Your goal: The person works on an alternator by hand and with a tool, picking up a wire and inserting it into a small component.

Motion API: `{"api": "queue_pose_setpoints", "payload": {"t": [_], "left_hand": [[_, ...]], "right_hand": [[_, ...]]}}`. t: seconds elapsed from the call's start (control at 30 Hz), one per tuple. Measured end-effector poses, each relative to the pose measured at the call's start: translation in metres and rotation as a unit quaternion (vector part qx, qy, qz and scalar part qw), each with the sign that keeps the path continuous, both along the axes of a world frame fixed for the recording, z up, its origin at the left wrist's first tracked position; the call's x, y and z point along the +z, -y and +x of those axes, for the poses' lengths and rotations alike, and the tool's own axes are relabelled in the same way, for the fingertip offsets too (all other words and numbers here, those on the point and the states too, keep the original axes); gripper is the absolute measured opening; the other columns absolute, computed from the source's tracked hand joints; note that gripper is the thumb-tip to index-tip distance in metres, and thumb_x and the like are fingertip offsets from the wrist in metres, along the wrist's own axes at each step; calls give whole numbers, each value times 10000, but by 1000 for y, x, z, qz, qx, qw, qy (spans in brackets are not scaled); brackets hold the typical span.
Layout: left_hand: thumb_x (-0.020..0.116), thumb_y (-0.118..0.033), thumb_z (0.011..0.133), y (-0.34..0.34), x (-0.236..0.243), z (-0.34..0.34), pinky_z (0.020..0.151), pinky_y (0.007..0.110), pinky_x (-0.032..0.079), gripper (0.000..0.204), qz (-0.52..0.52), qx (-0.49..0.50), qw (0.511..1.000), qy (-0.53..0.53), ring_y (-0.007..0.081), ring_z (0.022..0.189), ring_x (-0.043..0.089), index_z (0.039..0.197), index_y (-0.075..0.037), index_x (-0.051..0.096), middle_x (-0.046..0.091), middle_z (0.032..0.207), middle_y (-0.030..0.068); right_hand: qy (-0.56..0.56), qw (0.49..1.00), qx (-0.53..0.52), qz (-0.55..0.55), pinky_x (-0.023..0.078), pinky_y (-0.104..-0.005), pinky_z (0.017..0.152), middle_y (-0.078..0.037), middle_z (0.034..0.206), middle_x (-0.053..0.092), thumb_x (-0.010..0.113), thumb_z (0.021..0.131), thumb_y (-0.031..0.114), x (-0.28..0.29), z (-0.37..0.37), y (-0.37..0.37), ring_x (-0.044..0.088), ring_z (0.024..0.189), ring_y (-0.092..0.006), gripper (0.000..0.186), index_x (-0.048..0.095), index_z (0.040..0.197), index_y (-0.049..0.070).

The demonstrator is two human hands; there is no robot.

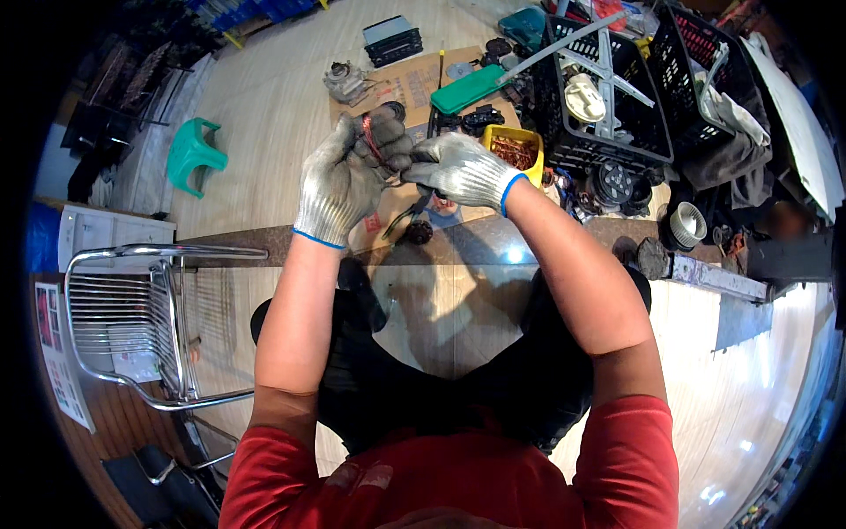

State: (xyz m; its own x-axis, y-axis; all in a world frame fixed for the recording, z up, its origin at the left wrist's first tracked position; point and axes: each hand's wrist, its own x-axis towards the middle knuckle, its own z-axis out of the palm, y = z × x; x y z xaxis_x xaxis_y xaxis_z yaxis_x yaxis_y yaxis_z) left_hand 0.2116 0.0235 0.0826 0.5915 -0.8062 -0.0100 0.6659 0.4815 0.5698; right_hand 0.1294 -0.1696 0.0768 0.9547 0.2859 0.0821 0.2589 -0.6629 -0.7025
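Note:
Both hands wear off-white knitted gloves with blue cuffs, their fingertips stained dark grey. My left hand [339, 181] is raised in front of me with its fingers curled round a thin reddish, copper-coloured wire [368, 134]. Close to its right, my right hand [467, 172] has its thumb and fingers pinched together by the left fingertips; what lies in that pinch is hidden. Beneath the hands spreads a sheet of cardboard [410, 86] on the floor. A yellow container [539, 152] holding copper-coloured bits stands just beyond my right wrist.
Black crates [564, 145] full of parts stand at the far right. On the cardboard lie a green tray-like piece [467, 89] and a metal motor-like part [346, 81]. At left are a green stool [196, 159] and a chrome-framed chair [167, 251]. A white fan wheel [687, 225] sits at right.

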Motion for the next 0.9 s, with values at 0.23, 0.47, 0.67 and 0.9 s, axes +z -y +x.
{"api": "queue_pose_setpoints", "payload": {"t": [0.23,0.47,0.67,0.9], "left_hand": [[557,-215,975,-10,4,-6,806,368,549,361,311,-53,908,275,276,942,670,1162,90,597,676,1075,201],[590,-200,972,-9,-48,10,786,313,544,321,381,-11,839,388,189,874,669,1138,73,618,685,1045,139],[533,-187,997,16,-9,-7,871,407,556,329,249,109,961,43,284,943,672,1184,81,567,671,1078,193],[376,-370,1041,16,-7,-2,990,517,475,515,177,133,975,8,375,1114,608,1262,74,516,599,1249,248]], "right_hand": [[-1,988,-35,-149,534,-446,792,-228,937,684,565,874,243,0,8,19,664,891,-390,273,681,937,4],[-5,989,-130,-72,515,-473,837,-230,1001,670,569,906,354,34,-2,18,639,957,-402,333,697,989,58],[-29,991,-133,-10,497,-446,784,-214,913,663,562,894,280,29,-6,-1,638,877,-386,302,685,992,22],[-31,993,-114,-25,486,-445,781,-209,884,674,524,919,337,13,-7,-15,652,865,-355,347,687,983,38]]}}
